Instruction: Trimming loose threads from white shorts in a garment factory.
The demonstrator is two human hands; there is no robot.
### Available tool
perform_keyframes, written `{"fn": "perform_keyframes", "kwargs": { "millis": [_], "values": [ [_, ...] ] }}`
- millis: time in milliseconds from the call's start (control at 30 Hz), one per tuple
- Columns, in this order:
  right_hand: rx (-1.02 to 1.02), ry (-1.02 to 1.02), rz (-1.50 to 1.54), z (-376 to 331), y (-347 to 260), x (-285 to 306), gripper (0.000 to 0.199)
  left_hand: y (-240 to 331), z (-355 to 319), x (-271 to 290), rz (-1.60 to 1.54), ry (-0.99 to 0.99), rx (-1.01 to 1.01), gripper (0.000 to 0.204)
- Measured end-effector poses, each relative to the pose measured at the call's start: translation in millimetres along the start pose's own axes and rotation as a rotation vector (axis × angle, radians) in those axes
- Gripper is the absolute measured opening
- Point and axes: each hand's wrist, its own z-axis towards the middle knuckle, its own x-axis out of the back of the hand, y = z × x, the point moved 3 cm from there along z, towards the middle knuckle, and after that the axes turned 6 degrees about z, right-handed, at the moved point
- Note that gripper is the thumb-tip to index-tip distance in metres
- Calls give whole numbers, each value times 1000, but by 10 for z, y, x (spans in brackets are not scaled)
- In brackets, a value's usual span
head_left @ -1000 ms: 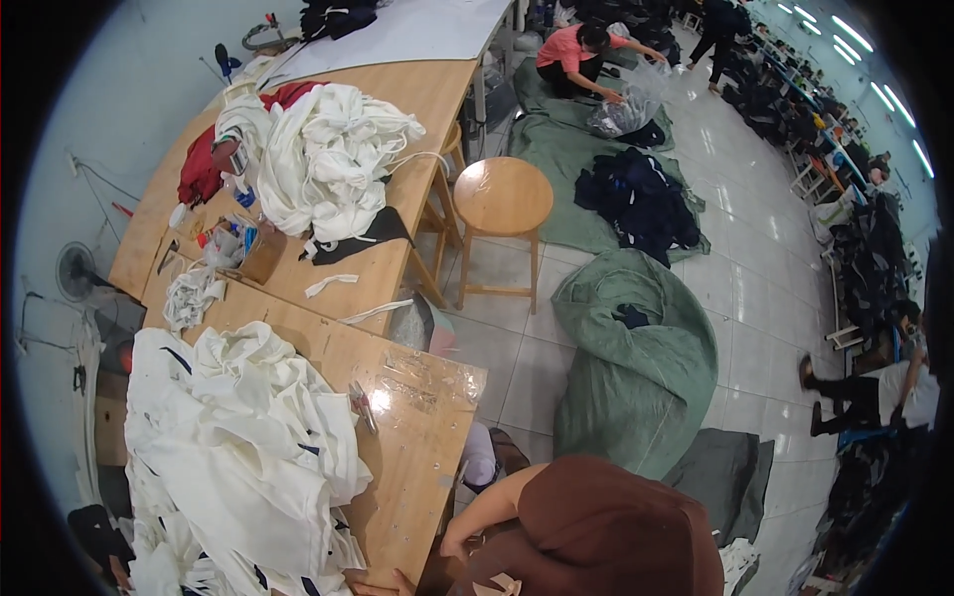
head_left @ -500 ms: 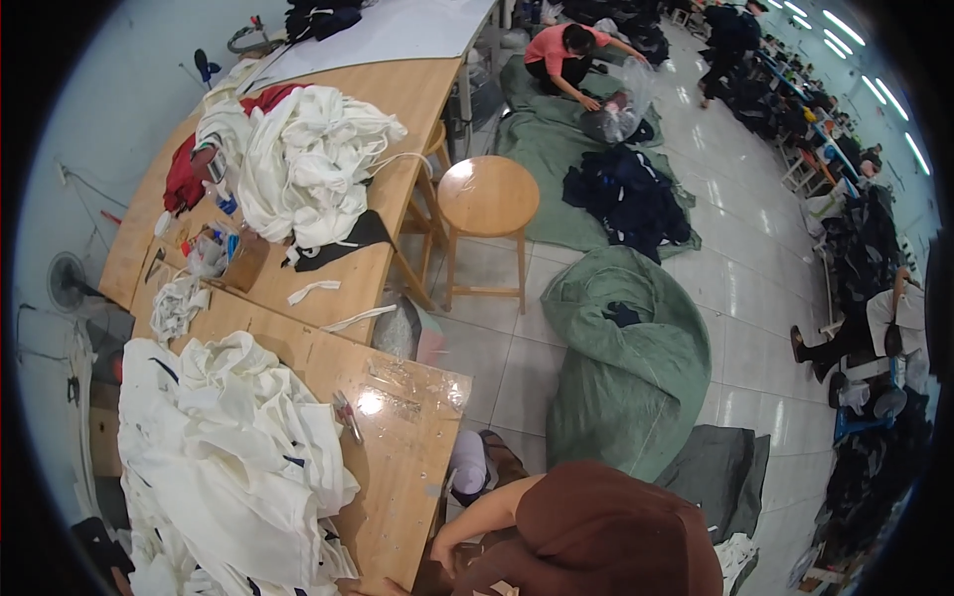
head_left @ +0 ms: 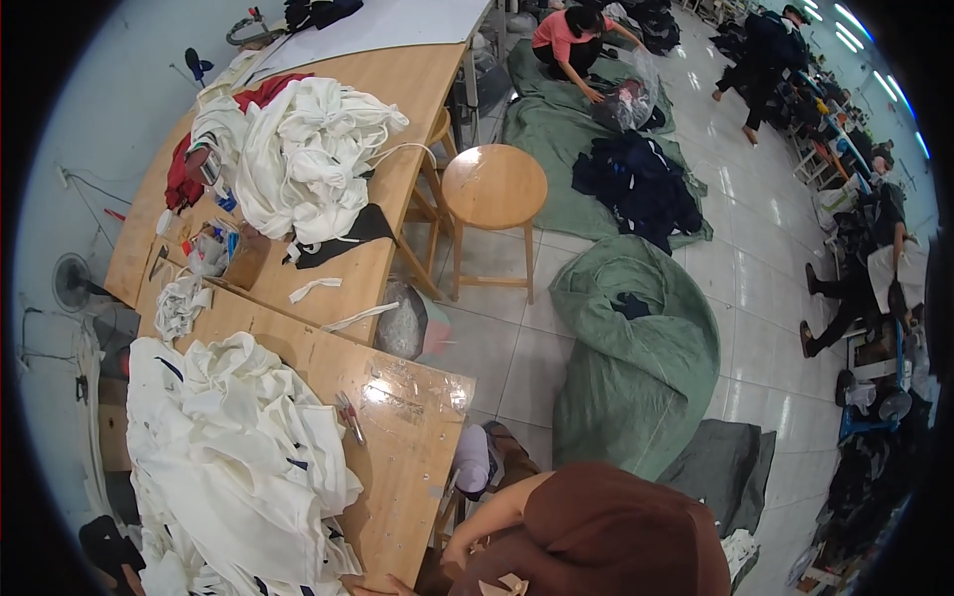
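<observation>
Head view: right hand [head_left: 454, 564] low beside wooden table [head_left: 402, 487], white cloth [head_left: 234, 467] heaped there; cannot tell fingers' spread or hold.

A workroom is bounded on the left by a pale blue wall [head_left: 129, 79] – a round fan [head_left: 72, 270] is set near it. Most of that side is taken up by joined light-wood tables [head_left: 407, 447], the far end covered by a white surface [head_left: 378, 40]. A round wooden stool [head_left: 494, 187] is placed alongside. Glossy pale floor tiles [head_left: 755, 288] are lit – upper right – by bright tube lights [head_left: 852, 21].
</observation>
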Motion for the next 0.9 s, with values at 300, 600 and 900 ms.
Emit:
{"fn": "perform_keyframes", "kwargs": {
  "millis": [300,600,900],
  "values": [
    [66,1,488,-595,169,243,31,-51,25,-106,-22,44,49,88],
    [348,197,513,-1002,-319,589,53,-41,355,164,-107,-34,-124,65],
    [247,616,816,-1506,-602,782,25,-397,820,2412,-1173,365,-167,22]
  ]
}}
